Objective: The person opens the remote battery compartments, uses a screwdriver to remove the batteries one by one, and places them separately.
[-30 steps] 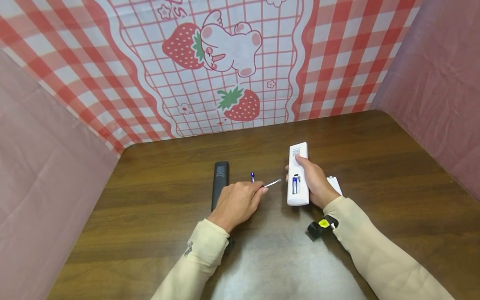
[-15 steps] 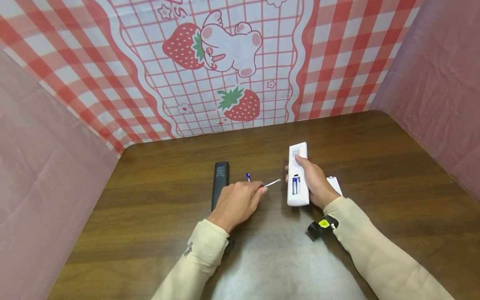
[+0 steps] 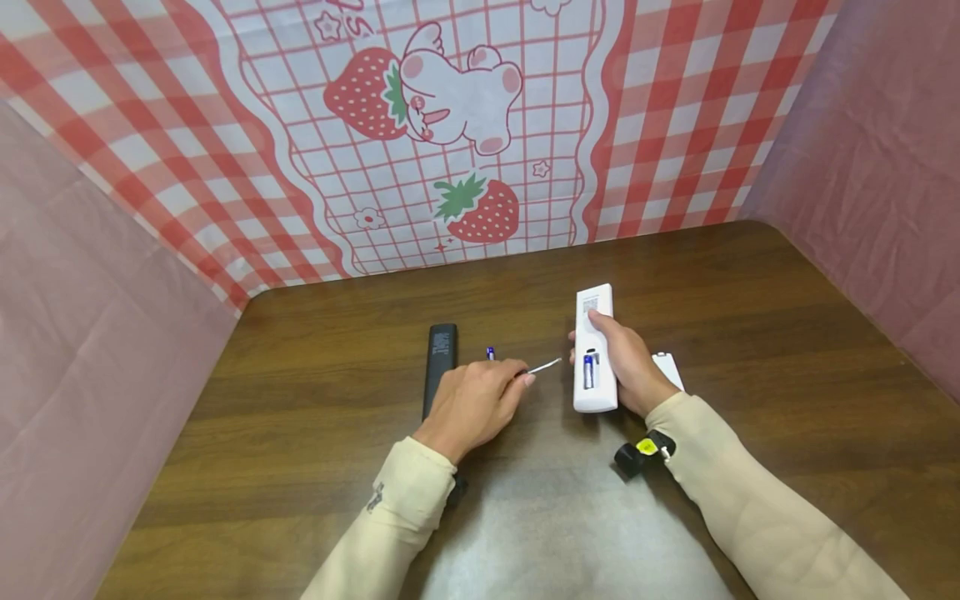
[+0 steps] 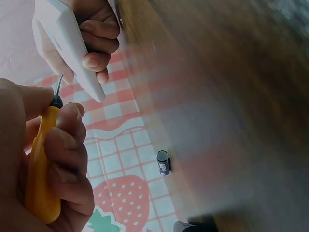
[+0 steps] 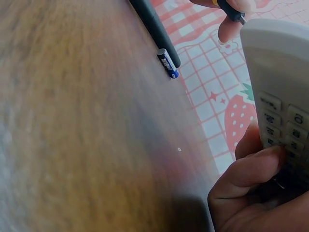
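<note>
My right hand (image 3: pixel 630 362) grips a white remote control (image 3: pixel 595 329) with its back facing up and thumb on the back. Its battery compartment is uncovered, and a blue-and-silver battery (image 3: pixel 588 372) sits in it. To the left, my left hand (image 3: pixel 476 404) holds a tool with a yellow handle (image 4: pixel 42 169), a black collar and a thin bent metal tip (image 3: pixel 545 366). That tip points toward the remote, a short gap away from it. On the table just beyond the left hand lies a loose battery (image 3: pixel 491 353), partly hidden by the hand in the head view.
A black remote control (image 3: pixel 441 367) lies on the wooden table (image 3: pixel 330 375), left of the loose battery and partly behind the left hand. The white battery cover (image 3: pixel 667 369) lies beside the right wrist. A red-and-white checked cloth (image 3: pixel 675 108) hangs along the back.
The loose battery has shifted left across the table, toward the black remote control. Both hands, the tool and the white remote stay nearly in place.
</note>
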`<state>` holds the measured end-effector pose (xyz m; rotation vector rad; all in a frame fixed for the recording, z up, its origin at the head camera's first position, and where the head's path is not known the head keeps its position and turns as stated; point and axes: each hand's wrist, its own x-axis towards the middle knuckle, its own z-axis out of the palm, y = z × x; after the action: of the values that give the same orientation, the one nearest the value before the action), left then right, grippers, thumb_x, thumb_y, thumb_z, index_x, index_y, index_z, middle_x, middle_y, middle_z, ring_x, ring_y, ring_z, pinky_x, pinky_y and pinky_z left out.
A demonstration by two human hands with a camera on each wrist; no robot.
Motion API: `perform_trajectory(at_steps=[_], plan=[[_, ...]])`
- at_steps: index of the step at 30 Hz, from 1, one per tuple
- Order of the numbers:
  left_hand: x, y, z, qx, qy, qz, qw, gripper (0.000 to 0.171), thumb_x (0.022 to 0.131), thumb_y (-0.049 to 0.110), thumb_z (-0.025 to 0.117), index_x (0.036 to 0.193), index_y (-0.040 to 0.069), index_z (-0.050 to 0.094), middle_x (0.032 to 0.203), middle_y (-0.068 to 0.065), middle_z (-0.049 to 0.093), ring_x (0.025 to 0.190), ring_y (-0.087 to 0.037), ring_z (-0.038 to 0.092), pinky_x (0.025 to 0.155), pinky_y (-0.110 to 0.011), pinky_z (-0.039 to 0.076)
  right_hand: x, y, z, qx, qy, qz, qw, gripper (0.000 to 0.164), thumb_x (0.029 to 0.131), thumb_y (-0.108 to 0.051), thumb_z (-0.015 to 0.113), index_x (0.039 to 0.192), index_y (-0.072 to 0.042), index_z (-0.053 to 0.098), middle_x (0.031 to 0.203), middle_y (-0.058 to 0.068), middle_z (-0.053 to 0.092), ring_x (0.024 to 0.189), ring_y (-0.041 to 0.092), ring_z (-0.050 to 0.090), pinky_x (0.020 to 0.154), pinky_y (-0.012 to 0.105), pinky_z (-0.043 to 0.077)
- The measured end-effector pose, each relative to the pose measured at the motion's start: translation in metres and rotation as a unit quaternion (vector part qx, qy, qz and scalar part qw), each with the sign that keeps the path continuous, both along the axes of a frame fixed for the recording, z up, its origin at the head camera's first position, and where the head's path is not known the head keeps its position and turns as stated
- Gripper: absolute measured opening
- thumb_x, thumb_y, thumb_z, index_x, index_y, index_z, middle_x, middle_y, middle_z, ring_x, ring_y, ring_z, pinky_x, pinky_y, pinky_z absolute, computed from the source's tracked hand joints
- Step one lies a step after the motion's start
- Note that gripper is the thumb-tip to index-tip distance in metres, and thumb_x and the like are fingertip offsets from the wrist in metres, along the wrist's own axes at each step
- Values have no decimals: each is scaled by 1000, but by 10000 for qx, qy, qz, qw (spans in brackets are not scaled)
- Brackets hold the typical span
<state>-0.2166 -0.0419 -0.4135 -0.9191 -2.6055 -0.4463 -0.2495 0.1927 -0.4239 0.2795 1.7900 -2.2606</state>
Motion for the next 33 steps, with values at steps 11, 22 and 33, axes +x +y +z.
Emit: perform_trajectory(at_steps=[11,22,33], plan=[[0,-1,2,-81,-65,-13,9999,27,101,39,58,103,19,76,84,6,71,64,-8,61,51,-29,45,0,0,0,114,77,84,9999,62,106,-46,41,146,1,31,117,12,58,81,14,63,71,29,51],[-1,0,3,-207,-231,28,9995,26,98,40,63,104,18,76,87,6,71,64,-7,57,50,-25,41,1,0,-1,223,66,122,9997,65,105,-48,41,144,3,35,113,12,60,82,14,64,72,30,52],[-3,0,3,-176,-349,88,9992,23,93,38,72,104,19,76,91,5,71,65,-7,57,52,-23,42,0,0,-2,167,75,107,9998,65,106,-47,41,144,5,35,107,10,62,79,14,64,70,30,52]])
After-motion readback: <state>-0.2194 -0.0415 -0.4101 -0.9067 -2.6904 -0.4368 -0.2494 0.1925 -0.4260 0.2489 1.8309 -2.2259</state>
